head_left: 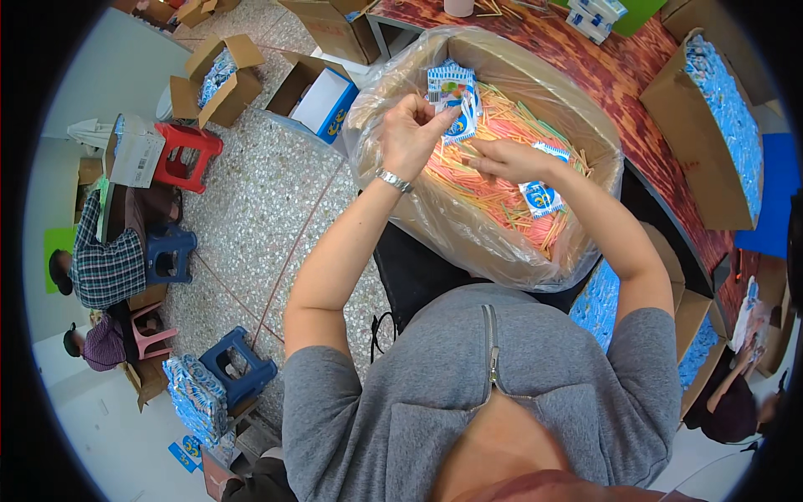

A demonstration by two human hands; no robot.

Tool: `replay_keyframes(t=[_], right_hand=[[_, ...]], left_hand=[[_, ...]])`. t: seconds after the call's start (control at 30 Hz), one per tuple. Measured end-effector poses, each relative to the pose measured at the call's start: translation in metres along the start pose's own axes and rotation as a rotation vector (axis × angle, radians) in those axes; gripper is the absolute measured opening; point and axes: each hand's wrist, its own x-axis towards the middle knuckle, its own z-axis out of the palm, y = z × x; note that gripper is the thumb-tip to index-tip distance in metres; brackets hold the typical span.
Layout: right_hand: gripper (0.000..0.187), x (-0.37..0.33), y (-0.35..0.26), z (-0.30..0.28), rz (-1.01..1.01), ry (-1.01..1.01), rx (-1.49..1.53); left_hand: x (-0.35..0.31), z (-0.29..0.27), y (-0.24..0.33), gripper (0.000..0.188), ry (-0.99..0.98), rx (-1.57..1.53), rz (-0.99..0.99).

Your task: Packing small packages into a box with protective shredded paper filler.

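A large carton with a clear plastic liner (477, 251) stands before me, filled with thin pastel-coloured sticks (493, 197) in pink, orange, yellow and green. Over its far left part my left hand (411, 134) pinches a small blue-and-white packet (460, 127) between thumb and fingers. Another packet with a printed picture (452, 84) lies against it. My right hand (510, 161) is just above the sticks, its fingers stretched toward the left hand; nothing shows in it. Under and beside the right wrist, more blue-and-white packets (541, 197) lie on the sticks.
A red-patterned table (535, 29) runs along the far and right side. Cartons of blue packets stand at right (707, 134) and far left (219, 79). A red stool (186, 155) and a blue stool (237, 366) stand on the speckled floor. Other people sit at left and lower right.
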Motion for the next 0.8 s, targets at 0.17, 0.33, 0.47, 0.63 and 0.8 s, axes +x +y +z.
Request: replay_keyframes(t=[0.17, 0.33, 0.47, 0.63, 0.8], right_hand=[[0.037, -0.011, 0.004, -0.001, 0.022, -0.151, 0.767], [0.033, -0.017, 0.014, 0.005, 0.005, -0.149, 1.012], [0.027, -0.030, -0.012, -0.005, 0.104, -0.086, 0.739], [0.029, -0.063, -0.064, -0.060, -0.075, 0.100, 0.135], [0.042, -0.062, -0.105, -0.091, -0.179, 0.194, -0.432]], left_hand=[[-0.002, 0.026, -0.003, 0.032, -0.046, 0.391, 0.220], [-0.010, 0.036, 0.001, 0.033, -0.133, 0.159, -0.102], [-0.002, 0.029, -0.006, 0.033, 0.011, 0.164, 0.097], [-0.006, 0.012, -0.001, 0.033, -0.015, 0.209, 0.150], [-0.018, 0.011, 0.015, 0.031, -0.045, 0.350, 0.313]])
